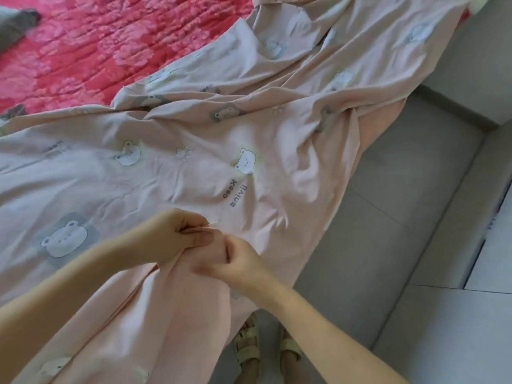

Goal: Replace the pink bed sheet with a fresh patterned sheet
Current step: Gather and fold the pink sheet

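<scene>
We see left hand [163, 236] and right hand [232, 261] side by side, fingers [192, 230] curled, pinching patterned sheet [194, 162] hem; sheet spreads ahead of fingers (pink sheet [83, 51] beyond, uncovered).

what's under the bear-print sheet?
Red-pink floral bedding shows beyond the bear-print sheet at upper left and runs beneath it. Everything else underneath is covered.

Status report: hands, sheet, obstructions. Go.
Left hand and right hand grip patterned sheet, bunched. Sheet partly spread, one side hanging off. Pink sheet still underneath; grey item on it.
</scene>
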### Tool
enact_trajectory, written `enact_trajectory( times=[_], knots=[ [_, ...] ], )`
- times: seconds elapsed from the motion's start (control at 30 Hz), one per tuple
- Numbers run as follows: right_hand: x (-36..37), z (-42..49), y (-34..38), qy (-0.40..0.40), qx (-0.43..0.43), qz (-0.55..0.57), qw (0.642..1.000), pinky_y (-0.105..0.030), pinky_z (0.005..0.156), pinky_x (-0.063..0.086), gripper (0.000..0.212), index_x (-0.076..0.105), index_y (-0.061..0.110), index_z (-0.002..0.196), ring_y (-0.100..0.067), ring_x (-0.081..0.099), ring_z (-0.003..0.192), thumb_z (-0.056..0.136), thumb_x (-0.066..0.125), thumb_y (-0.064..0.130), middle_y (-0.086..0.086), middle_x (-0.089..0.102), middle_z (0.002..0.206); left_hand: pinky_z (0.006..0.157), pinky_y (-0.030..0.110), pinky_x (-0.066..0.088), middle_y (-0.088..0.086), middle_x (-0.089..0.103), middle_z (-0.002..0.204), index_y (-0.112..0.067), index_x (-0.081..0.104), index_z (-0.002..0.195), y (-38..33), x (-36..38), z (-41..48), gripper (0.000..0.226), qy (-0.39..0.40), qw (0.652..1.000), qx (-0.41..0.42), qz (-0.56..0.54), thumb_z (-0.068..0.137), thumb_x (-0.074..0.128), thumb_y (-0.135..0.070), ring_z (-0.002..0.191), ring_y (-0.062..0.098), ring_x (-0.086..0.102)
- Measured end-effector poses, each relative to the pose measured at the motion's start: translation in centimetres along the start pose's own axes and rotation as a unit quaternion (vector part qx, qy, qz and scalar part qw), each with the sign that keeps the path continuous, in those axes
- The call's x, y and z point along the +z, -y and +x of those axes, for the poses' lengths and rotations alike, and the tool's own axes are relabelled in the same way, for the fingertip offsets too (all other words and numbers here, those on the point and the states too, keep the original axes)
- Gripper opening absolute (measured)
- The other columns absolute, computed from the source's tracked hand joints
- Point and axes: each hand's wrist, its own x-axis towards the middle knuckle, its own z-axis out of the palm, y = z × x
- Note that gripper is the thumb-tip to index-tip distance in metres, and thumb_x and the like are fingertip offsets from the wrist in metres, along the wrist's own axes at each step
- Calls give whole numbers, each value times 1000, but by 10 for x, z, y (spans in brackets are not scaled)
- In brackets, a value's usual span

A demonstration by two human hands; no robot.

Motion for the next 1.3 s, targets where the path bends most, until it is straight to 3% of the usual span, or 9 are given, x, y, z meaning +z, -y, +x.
enact_trajectory(
  times=[0.03, 0.13, 0.23, 0.37, 0.57, 0.77, 0.93, 1.03, 1.3],
  knots=[
    [7, -1, 21, -26, -15, -5, 1000, -23, 65, 48, 12, 67, 17, 90, -3, 57, 70, 81, 73, 21, 10, 61, 75, 48, 19, 30, -6, 42, 48, -15, 48, 56, -9, -9, -8, 36, -32, 999, 5, 0, 84, 67, -25, 46, 4, 35],
    [8, 1, 42, -89, -27, 19, 995, -29, 56, 38, 31, 60, -8, 76, -13, 45, 61, 86, 68, 20, -4, 49, 64, 49, 20, 34, -6, 54, 53, -22, 56, 69, -5, -22, -24, 20, -108, 992, 3, -64, 80, 72, -22, 49, 7, 40],
    [16, -5, 64, -79, -23, 11, 997, -31, 62, 48, 14, 70, 1, 84, -15, 58, 69, 90, 63, 12, -8, 64, 76, 61, 16, 45, -11, 62, 67, -23, 52, 74, 19, -31, -60, 24, -138, 981, 4, -135, 77, 75, -16, 62, 6, 55],
    [28, -7, 85, -66, -32, 11, 997, -18, 58, 46, 12, 72, 9, 85, -6, 58, 63, 91, 62, 9, 0, 67, 73, 81, 27, 49, -18, 65, 93, -37, 51, 82, 64, -21, -111, 34, -234, 972, -6, -24, 68, 80, -28, 91, 9, 62],
    [45, -15, 104, -6, -50, 16, 999, -15, 58, 45, 9, 67, 6, 81, -6, 56, 62, 86, 63, 2, 3, 63, 66, 63, 32, 45, 4, 63, 84, -22, 58, 83, 104, 3, -155, 18, -349, 928, 44, 120, 72, 69, -29, 70, 29, 58],
    [40, -26, 111, 42, -49, 37, 997, -16, 66, 47, 3, 67, 11, 75, -12, 57, 70, 77, 66, 13, -2, 62, 71, 70, 39, 35, 12, 58, 86, -15, 51, 87, 126, 36, -173, 37, -425, 846, -113, 303, 58, 73, -13, 79, 30, 49],
    [43, -28, 116, 38, -39, 32, 998, -26, 76, 51, 62, 65, 5, 84, -18, 59, 80, 46, 89, 48, -11, 61, 84, 53, 33, 33, 11, 52, 69, -10, 55, 72, 131, 46, -173, 13, -402, 863, -148, 268, 66, 57, -22, 57, 28, 49],
    [49, -31, 124, 54, -39, 39, 997, -22, 71, 53, 59, 69, 12, 75, -13, 62, 75, 36, 91, 50, -5, 65, 78, 51, 31, 30, 10, 52, 69, -12, 46, 79, 127, 46, -166, 23, -358, 890, -167, 229, 68, 60, -25, 56, 28, 49],
    [47, -26, 153, 37, -51, 63, 996, -23, 66, 55, 40, 73, 17, 70, -11, 63, 70, 43, 89, 41, 0, 67, 73, 50, 40, 48, 21, 57, 66, 5, 59, 84, 185, 31, -224, 31, -486, 842, -168, 160, 62, 37, 1, 53, 35, 56]
  ],
)
